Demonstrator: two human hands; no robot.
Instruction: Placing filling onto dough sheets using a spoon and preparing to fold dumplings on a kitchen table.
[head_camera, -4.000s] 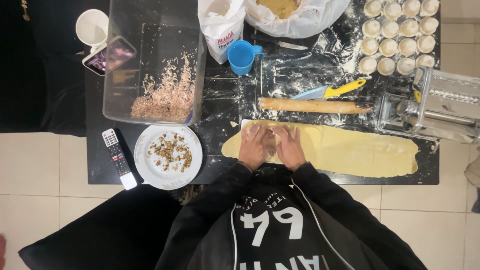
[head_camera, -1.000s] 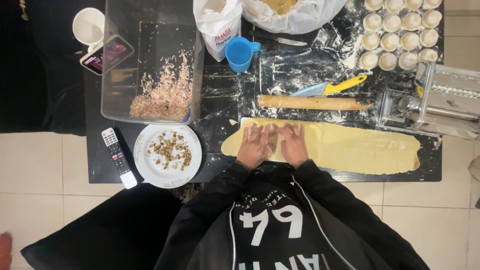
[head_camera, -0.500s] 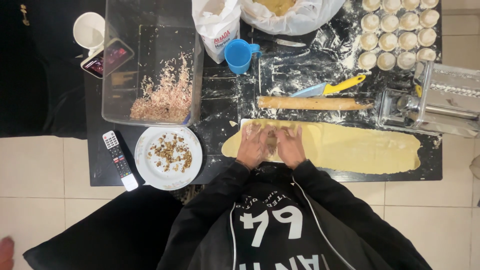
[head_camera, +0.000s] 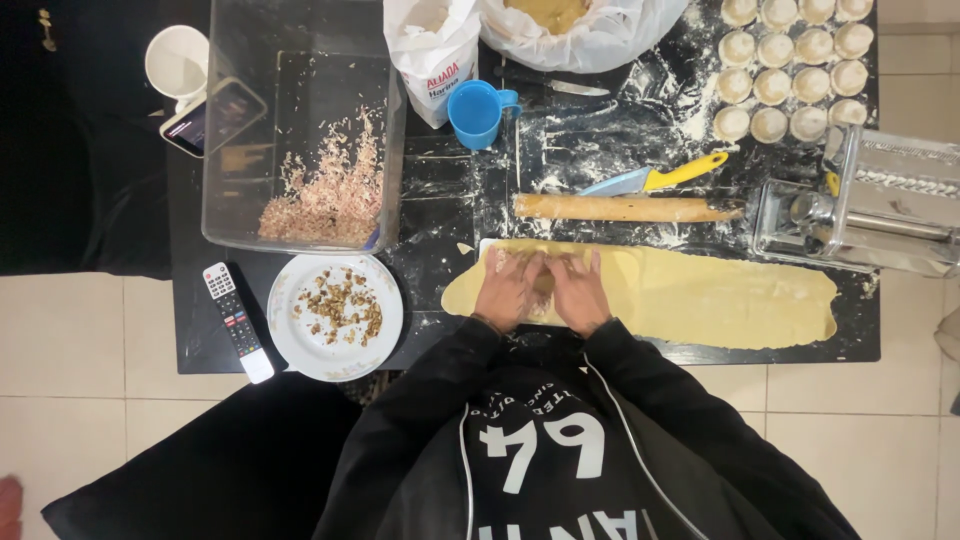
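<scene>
Dough sheet (head_camera: 700, 295) lies flat along the bench's (head_camera: 480, 200) near edge; left hand (head_camera: 508, 290) and right hand (head_camera: 578, 292), fingers curled, pinch its left end, apparently shaping a filled piece; sealing needs firm pressure.

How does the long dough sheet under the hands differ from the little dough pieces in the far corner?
The dough sheet is one long, flat strip lying near the table's front edge; the dough pieces are many small round mounds set in rows. Both hands press on the sheet; nothing touches the pieces. Both are pale and lie on the floured black table.
</scene>
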